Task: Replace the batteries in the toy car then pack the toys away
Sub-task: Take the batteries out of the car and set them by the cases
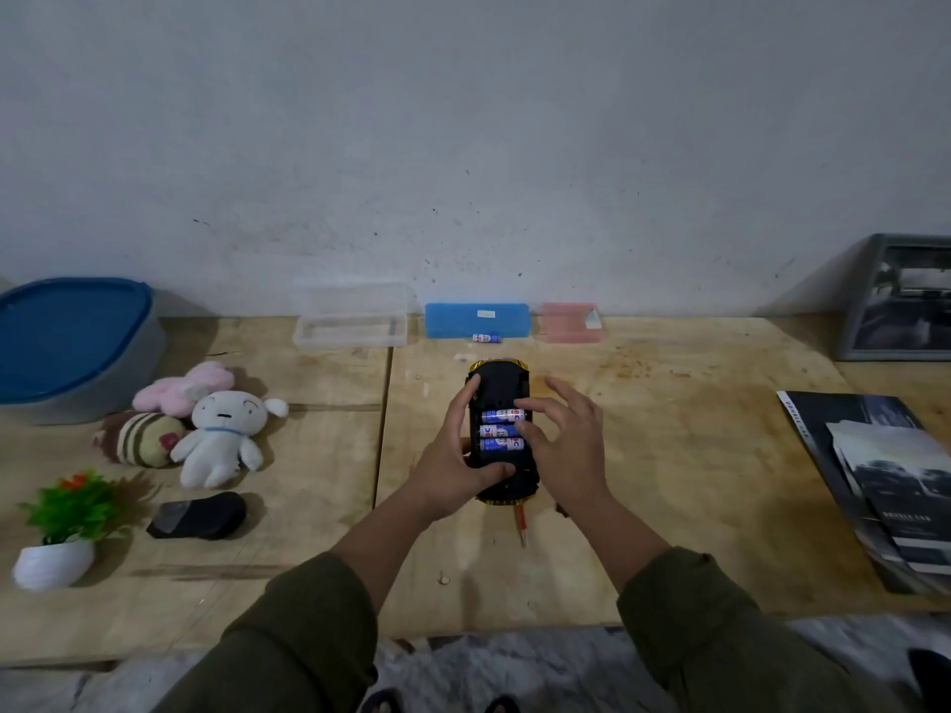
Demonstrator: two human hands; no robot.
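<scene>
A yellow toy car (pixel 502 388) lies upside down on the wooden table (pixel 669 481), black underside up. Its battery bay is uncovered, and three blue batteries (pixel 500 430) lie side by side in it. My left hand (pixel 455 452) grips the car's left side, thumb across the rear. My right hand (pixel 563 442) rests fingertips on the batteries, fingers spread. One loose blue battery (pixel 486 338) lies in front of a blue box (pixel 476 320). A red-handled screwdriver (pixel 521 524) pokes out from under the car. Plush toys, white (pixel 218 440), pink (pixel 182 385) and striped (pixel 141 437), lie at the left.
A grey tub with a blue lid (pixel 72 347) stands at far left. A clear box (pixel 350 316) and a pink box (pixel 568 322) line the wall. A small potted plant (pixel 62 527) and a black object (pixel 198 514) sit front left. Booklets (pixel 885 481) and a framed picture (pixel 900 298) are at right.
</scene>
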